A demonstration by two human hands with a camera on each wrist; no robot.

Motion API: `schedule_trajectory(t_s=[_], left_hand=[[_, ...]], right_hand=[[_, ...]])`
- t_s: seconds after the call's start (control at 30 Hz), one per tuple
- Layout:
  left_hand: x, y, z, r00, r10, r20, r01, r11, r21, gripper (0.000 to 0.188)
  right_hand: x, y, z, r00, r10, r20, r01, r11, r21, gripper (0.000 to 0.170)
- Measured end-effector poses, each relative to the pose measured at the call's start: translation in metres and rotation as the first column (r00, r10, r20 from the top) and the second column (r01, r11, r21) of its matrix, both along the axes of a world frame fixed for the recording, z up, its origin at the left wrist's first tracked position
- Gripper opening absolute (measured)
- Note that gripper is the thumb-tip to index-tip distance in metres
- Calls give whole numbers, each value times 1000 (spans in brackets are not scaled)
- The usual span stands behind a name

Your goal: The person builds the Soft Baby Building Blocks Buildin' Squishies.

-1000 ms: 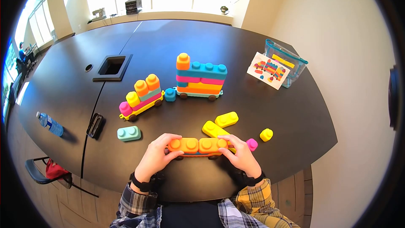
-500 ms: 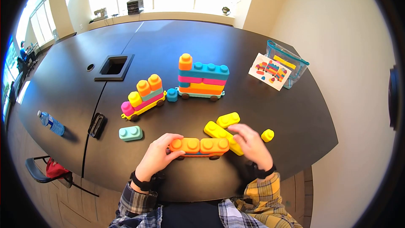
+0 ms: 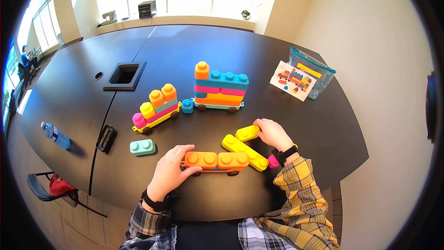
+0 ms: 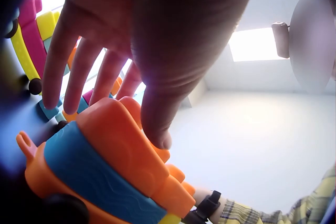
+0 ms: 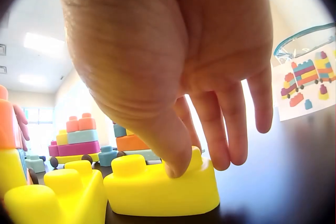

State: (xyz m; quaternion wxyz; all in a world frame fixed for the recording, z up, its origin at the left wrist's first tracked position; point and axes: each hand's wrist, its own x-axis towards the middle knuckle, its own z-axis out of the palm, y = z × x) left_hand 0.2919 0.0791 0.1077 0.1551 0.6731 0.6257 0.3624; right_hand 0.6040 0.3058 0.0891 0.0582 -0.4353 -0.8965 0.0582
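Note:
My left hand (image 3: 169, 173) holds the left end of a low toy train car (image 3: 217, 161), its thumb on the near side and fingers beyond. Two orange blocks top that car; a blue layer (image 4: 100, 174) shows beneath them in the left wrist view. My right hand (image 3: 274, 135) pinches the right end of a short yellow block (image 5: 163, 192), thumb against its near side by a stud. The block's base is at the tabletop. A longer yellow block (image 3: 244, 152) lies slantwise between the short one and the car. A pink block (image 3: 273, 161) is partly hidden by the right wrist.
Farther back stand a yellow-based train car (image 3: 159, 119) and a taller block-stacked car (image 3: 219, 95), a blue block (image 3: 187, 106) between them. A mint block (image 3: 142, 147), bottle (image 3: 56, 135) and black holder (image 3: 106, 139) lie left. A picture card (image 3: 292, 81) leans on a clear bag (image 3: 319, 76).
My right hand has left the right end of the orange-topped car and reached forward and right to the short yellow block. My left hand keeps its hold on the car.

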Motion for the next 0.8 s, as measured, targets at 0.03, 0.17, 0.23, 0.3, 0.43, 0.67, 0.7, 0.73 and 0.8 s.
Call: schedule_trajectory(t_s=[0.03, 0.17, 0.23, 0.3, 0.43, 0.67, 0.7, 0.73, 0.8], left_hand=[[0, 0, -1, 1000, 9, 1, -9, 1000, 5, 54], [-1, 0, -1, 999, 3, -48, -6, 999, -52, 50], [-1, 0, -2, 1000, 1, -3, -1, 999, -37, 45], [-2, 1, -3, 1000, -5, 10, 6, 999, -53, 49], [0, 0, -7, 998, 30, 46, -28, 998, -48, 66], [-13, 1, 8, 896, -61, 440, 32, 997, 72, 63], [-15, 1, 8, 897, -57, 438, 29, 997, 71, 63], [-17, 2, 8, 910, -91, 404, 77, 996, 49, 59], [-14, 2, 10, 923, -114, 368, 112, 993, 26, 47]], right_hand=[[0, -1, 2, 1000, 4, -5, -4, 1000, -1, 29], [-3, -13, 21, 999, 28, -40, -27, 999, 32, 29], [-6, -22, 35, 973, 70, -220, -42, 991, 126, 28], [-14, -37, 55, 940, 15, -340, 1, 999, 48, 29], [-40, -70, 61, 642, -54, -765, -162, 965, -204, 30], [-85, -125, 44, 615, 73, -785, -397, 889, -229, 35], [-87, -127, 42, 613, 74, -787, -401, 887, -229, 35], [-90, -129, 41, 673, 109, -732, -378, 901, -214, 35], [-93, -131, 35, 716, 171, -677, -345, 929, -130, 36]])
